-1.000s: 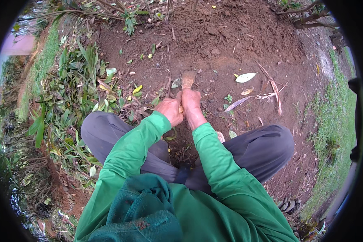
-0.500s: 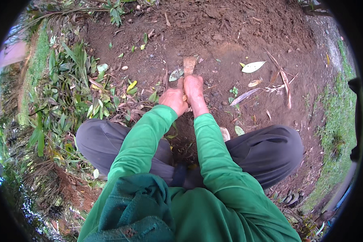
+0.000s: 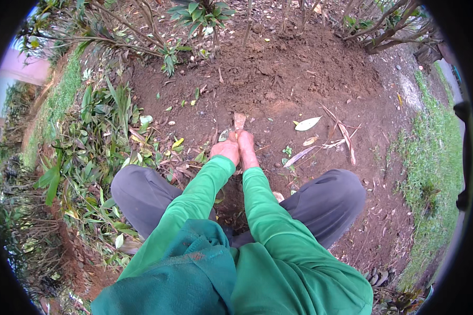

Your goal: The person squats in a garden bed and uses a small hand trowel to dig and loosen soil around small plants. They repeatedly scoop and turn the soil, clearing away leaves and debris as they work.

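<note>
Gripping a flat tool [image 3: 239, 125], the left hand [image 3: 226, 151] and right hand [image 3: 246, 148] close their fingers around its near end, its blade [image 3: 239, 118] projecting just ahead of them, a pale leaf [image 3: 307, 124] to their right.

Head-worn fisheye, looking steeply down past knees [image 3: 337, 195] onto soil [image 3: 276, 118], fairly near.

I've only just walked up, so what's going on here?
A person in a long-sleeved green top and grey trousers is down low over bare brown soil. Their left hand and right hand are close together, gripping a tool with a flat, rusty-brown blade that points away from them. Loose green and dry leaves lie to the left; one pale oval leaf lies to the right.
</note>
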A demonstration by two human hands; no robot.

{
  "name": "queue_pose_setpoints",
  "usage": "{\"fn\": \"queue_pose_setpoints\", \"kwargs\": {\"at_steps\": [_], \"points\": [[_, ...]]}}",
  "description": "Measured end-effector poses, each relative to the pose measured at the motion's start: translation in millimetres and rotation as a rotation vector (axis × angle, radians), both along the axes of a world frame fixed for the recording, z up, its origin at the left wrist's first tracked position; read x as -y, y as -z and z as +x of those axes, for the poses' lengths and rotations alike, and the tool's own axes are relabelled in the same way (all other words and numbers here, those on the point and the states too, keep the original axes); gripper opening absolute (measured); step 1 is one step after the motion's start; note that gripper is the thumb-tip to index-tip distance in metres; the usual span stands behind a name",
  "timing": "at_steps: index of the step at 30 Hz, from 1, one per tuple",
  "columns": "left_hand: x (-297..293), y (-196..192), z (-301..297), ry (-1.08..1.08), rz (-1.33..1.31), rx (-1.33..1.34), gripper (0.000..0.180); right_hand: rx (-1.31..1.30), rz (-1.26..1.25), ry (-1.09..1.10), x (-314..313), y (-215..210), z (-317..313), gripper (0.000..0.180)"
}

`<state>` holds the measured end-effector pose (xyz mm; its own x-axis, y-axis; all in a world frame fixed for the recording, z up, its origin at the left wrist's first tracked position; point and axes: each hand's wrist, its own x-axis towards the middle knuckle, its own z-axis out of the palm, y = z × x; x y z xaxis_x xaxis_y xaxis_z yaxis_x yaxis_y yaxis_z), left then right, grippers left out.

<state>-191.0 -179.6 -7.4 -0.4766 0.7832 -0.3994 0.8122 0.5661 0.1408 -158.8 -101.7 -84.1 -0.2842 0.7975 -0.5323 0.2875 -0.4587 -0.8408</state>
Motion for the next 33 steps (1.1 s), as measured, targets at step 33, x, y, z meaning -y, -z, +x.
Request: {"fn": "queue_pose_setpoints", "kwargs": {"at_steps": [33], "points": [[-0.2, -22.5, -12.1, -0.021, -0.168, -0.060, 0.050, -0.087, -0.112, -0.030, 19.5, 0.7, -19.6, 0.027]]}}
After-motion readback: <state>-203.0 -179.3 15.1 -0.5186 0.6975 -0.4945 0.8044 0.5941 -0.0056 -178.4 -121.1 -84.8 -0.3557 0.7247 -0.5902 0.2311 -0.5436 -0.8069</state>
